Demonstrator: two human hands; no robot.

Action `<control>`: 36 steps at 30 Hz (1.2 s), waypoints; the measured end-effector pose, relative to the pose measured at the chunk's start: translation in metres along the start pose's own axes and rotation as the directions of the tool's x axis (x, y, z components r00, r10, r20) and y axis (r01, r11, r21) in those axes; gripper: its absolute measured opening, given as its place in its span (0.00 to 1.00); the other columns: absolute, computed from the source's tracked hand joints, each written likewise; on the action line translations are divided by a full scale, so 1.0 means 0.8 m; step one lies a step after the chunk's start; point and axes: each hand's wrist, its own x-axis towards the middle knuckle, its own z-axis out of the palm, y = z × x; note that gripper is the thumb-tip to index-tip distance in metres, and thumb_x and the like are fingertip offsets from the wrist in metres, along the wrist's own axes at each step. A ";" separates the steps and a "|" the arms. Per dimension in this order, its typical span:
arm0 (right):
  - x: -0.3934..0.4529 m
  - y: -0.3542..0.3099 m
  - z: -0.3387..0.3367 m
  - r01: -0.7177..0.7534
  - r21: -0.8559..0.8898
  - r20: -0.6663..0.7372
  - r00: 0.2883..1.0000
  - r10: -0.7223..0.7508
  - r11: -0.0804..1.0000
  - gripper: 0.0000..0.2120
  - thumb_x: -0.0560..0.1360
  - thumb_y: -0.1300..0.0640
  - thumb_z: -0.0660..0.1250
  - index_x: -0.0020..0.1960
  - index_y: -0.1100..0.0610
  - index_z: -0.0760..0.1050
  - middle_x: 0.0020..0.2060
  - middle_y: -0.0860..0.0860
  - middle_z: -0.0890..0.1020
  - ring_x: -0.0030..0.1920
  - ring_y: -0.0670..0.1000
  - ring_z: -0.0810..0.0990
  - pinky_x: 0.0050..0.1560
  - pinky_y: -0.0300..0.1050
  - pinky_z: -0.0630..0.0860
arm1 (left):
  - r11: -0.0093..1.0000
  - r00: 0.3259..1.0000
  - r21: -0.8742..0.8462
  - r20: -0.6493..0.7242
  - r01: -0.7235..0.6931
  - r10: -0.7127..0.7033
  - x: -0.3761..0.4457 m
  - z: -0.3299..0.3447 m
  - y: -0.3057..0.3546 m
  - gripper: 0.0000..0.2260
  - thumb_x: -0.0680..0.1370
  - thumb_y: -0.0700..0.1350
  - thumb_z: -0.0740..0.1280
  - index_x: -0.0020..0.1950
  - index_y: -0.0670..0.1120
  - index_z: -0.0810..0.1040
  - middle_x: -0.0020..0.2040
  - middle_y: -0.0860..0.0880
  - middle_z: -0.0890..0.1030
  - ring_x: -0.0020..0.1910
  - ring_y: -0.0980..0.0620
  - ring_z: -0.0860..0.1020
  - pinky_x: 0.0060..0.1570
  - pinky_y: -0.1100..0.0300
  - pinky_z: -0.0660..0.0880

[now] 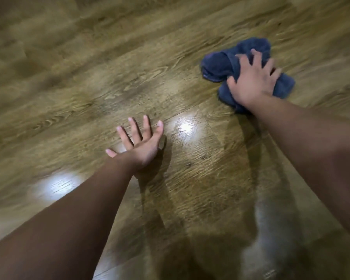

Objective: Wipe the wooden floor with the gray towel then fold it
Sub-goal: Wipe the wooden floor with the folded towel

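A bunched-up bluish-gray towel (220,63) lies on the wooden floor (89,87) at the upper right. My right hand (253,77) presses down on top of it with fingers spread, covering its middle part. My left hand (141,142) is flat on the bare floor near the centre, fingers straight and spread, holding nothing. The frame is blurred by motion.
Brown wood-grain planks fill the whole view. Bright light reflections (186,128) show on the glossy boards near my left hand and at the lower left. My own shadow darkens the floor at the bottom centre.
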 end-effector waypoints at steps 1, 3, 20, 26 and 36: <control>-0.002 -0.003 -0.001 -0.017 -0.003 0.008 1.000 0.017 1.000 0.28 0.76 0.42 0.63 0.74 0.47 0.64 0.78 0.54 0.60 0.73 0.69 0.60 0.71 0.69 0.54 | 1.000 1.000 0.006 0.019 0.009 -0.009 -0.001 -0.002 0.002 0.39 0.71 0.77 0.36 0.80 0.64 0.41 0.79 0.57 0.31 0.76 0.48 0.26 0.65 0.31 0.22; -0.012 -0.014 0.001 -0.052 -0.015 0.016 0.999 0.052 0.999 0.29 0.76 0.42 0.63 0.76 0.46 0.63 0.79 0.54 0.59 0.73 0.70 0.59 0.72 0.69 0.53 | 0.998 0.998 -0.048 0.043 0.046 -0.044 -0.001 -0.003 0.007 0.46 0.63 0.81 0.35 0.79 0.67 0.42 0.80 0.58 0.33 0.77 0.47 0.28 0.66 0.28 0.27; -0.205 -0.103 0.005 0.303 0.151 0.137 0.936 -0.323 0.941 0.30 0.78 0.40 0.62 0.78 0.40 0.60 0.81 0.47 0.55 0.77 0.62 0.56 0.73 0.61 0.54 | 0.991 0.993 -0.057 0.021 0.120 -0.119 -0.006 0.004 0.014 0.56 0.51 0.88 0.37 0.78 0.69 0.47 0.82 0.60 0.44 0.81 0.46 0.41 0.68 0.26 0.33; -0.187 0.098 -0.012 -0.004 0.133 0.062 0.998 -0.005 0.991 0.30 0.76 0.37 0.63 0.76 0.38 0.61 0.80 0.45 0.56 0.74 0.60 0.60 0.72 0.58 0.57 | 0.997 0.992 0.048 -0.114 0.059 -0.053 -0.012 0.010 0.013 0.57 0.54 0.86 0.42 0.81 0.63 0.53 0.83 0.53 0.48 0.81 0.46 0.42 0.78 0.43 0.38; -0.302 0.529 -0.051 -0.575 0.108 -0.016 0.814 0.580 0.811 0.30 0.77 0.36 0.59 0.77 0.39 0.59 0.80 0.46 0.57 0.73 0.63 0.62 0.72 0.63 0.60 | 0.406 0.684 0.606 0.338 -0.684 0.646 -0.160 0.245 0.264 0.36 0.75 0.74 0.51 0.80 0.65 0.46 0.82 0.53 0.37 0.80 0.50 0.37 0.75 0.37 0.45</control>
